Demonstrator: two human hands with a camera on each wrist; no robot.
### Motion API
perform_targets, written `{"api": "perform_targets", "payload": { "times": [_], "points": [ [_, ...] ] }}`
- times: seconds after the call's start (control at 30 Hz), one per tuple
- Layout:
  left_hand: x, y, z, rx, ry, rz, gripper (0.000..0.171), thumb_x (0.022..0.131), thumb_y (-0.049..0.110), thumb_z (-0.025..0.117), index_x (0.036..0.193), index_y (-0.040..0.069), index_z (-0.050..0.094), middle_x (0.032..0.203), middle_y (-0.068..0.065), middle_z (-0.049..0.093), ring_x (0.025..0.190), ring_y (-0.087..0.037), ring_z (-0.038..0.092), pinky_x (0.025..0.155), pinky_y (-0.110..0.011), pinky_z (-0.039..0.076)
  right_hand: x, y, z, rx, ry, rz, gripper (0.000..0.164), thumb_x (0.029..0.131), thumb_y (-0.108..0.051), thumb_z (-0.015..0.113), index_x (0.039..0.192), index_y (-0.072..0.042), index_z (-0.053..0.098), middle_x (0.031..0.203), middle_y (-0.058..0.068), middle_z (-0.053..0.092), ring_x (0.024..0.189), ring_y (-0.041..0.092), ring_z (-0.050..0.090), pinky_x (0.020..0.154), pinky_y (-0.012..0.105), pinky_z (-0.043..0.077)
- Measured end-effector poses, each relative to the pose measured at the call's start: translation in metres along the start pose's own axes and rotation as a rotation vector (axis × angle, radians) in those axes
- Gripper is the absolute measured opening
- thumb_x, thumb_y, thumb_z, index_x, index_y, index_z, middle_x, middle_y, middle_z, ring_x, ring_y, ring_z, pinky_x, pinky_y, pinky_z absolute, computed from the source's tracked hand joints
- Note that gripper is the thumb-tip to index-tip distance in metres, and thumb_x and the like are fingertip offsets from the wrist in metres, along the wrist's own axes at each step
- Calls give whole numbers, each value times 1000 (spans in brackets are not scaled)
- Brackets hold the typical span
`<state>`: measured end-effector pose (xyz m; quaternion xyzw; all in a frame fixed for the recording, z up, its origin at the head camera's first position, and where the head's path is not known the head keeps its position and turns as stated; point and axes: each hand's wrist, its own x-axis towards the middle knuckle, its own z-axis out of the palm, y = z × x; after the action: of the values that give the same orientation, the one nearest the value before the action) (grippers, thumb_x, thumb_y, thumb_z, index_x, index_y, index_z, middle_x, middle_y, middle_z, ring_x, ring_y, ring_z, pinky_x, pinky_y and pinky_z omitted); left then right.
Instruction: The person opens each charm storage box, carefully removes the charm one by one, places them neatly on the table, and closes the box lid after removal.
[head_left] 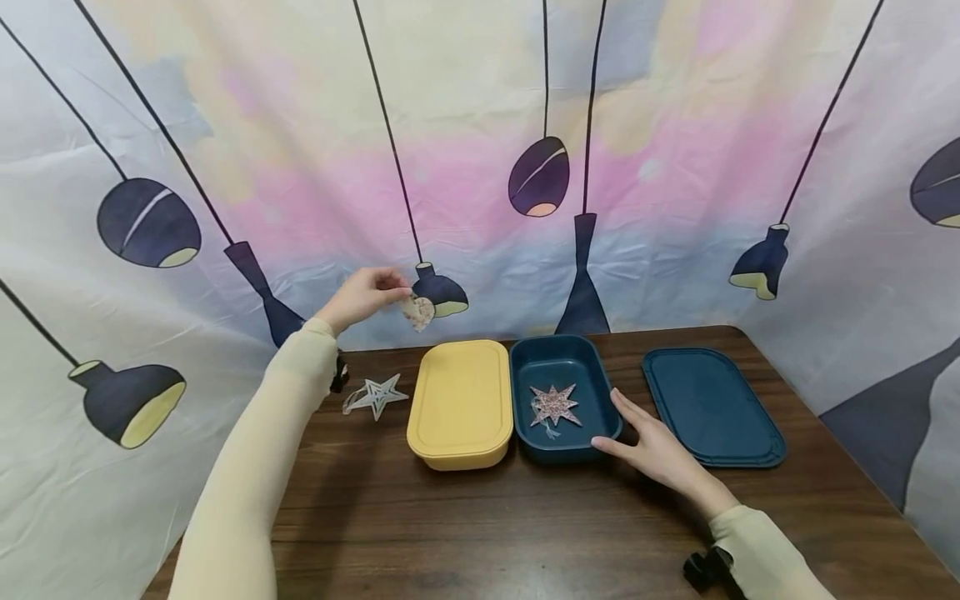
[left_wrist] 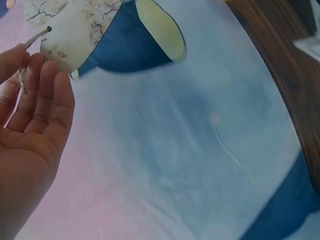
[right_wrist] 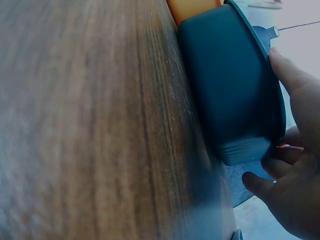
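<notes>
High at the left, my left hand pinches the twine loop of a pale heart-shaped ornament. In the left wrist view this ornament shows a cracked brown pattern and a hole for the twine. My right hand rests its extended thumb and fingers against the near right corner of a dark blue box. A pinkish glittery star ornament lies inside that box. To the left on the table is a silvery star ornament, below my left hand and apart from it.
A yellow lidded box stands directly left of the blue one. The blue lid lies flat at the right on the dark wooden table. A patterned cloth hangs behind the table.
</notes>
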<state>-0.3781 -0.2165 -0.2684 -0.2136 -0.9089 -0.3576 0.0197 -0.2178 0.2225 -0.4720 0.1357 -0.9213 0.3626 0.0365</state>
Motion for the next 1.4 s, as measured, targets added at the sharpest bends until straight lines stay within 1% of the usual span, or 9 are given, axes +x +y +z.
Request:
{"api": "perform_targets", "payload": {
  "times": [0.1,0.27,0.37,0.5,0.67,0.87,1.03,1.3,1.4],
  "points": [
    [-11,-8,-12,34,24,-2,22,91,29,62,101,10,65,98,-7,63,94,-27,58,79,-40,46,0,-1,0,-3,7,4,95,78,-65,58,149,-16,20,152,11,18,133,38,25,95,61,32],
    [-30,-23,-27,66,41,-24,23,92,28,61,103,8,64,98,-9,62,89,-22,57,81,-44,45,-1,0,1,-2,8,10,95,78,-66,58,149,-16,20,152,11,18,133,37,26,95,61,31],
    [-41,-32,-31,95,32,-27,24,92,27,60,104,7,64,98,-10,62,88,-22,56,80,-44,45,-3,1,2,-2,4,25,95,78,-65,58,149,-17,20,152,10,18,133,38,26,95,61,32],
    [-50,-47,-30,127,26,-21,24,93,27,59,103,5,64,96,-12,63,86,-23,57,76,-40,45,-4,3,1,-4,8,43,94,78,-65,58,150,-18,19,152,10,17,132,39,27,93,62,32],
    [-63,-66,-22,152,33,-47,24,92,29,60,99,7,66,94,-10,64,85,-24,57,73,-37,44,-5,4,2,-6,3,37,94,78,-65,58,150,-17,19,152,11,17,133,39,26,94,62,32],
    [-76,-90,-6,156,12,-78,19,91,29,62,95,10,67,89,-7,65,77,-19,57,68,-33,46,-7,5,2,-8,1,48,93,79,-63,59,150,-17,19,152,11,18,132,39,27,93,61,33],
    [-84,-102,4,128,-13,-98,19,91,26,62,96,9,67,88,-6,64,77,-21,55,67,-34,45,-4,3,1,-6,4,36,94,78,-64,58,149,-16,19,152,12,18,132,39,27,94,61,32],
    [-96,-122,24,91,-74,-143,19,91,25,62,96,8,66,89,-13,64,74,-25,55,64,-33,45,0,0,3,0,1,26,94,78,-64,58,150,-17,19,152,12,18,133,39,26,94,62,31],
    [-95,-127,32,84,-99,-147,17,91,24,62,94,8,66,88,-13,63,71,-26,54,60,-33,43,0,0,3,11,2,30,94,78,-64,59,150,-18,19,152,11,19,132,39,26,94,62,32]
  ]
}}
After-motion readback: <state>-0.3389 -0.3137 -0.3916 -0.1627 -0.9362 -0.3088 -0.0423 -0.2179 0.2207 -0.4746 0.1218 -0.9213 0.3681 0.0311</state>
